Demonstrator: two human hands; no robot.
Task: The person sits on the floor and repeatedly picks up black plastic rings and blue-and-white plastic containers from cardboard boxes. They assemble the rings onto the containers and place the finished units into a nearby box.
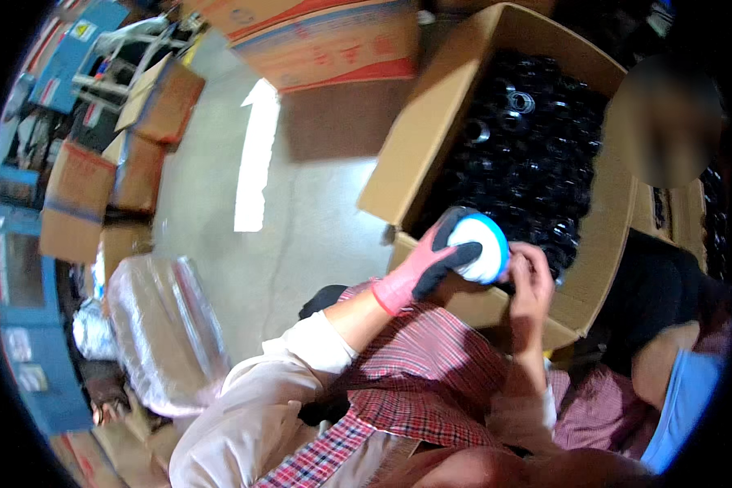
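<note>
My left hand (pixel 441 259), in a pink glove with black fingers, is closed around a round white piece with a blue rim (pixel 488 250). It looks like a roll or a cap, but I cannot make out which. My right hand (pixel 530 272) is bare. Its curled fingers meet the blue rim from the right, and whatever they pinch there is hidden. Both hands are above the near edge of an open cardboard box (pixel 431 138) that holds a great heap of shiny black round parts (pixel 520 179). A few clear rings (pixel 520 102) lie among them.
Another person (pixel 667 358) sits close on the right, beside the box. A large printed carton (pixel 325 49) stands ahead. Several cartons (pixel 77 199) and a plastic-wrapped bundle (pixel 167 333) line the left, near blue machinery (pixel 24 276). A white arrow (pixel 256 163) marks the grey floor.
</note>
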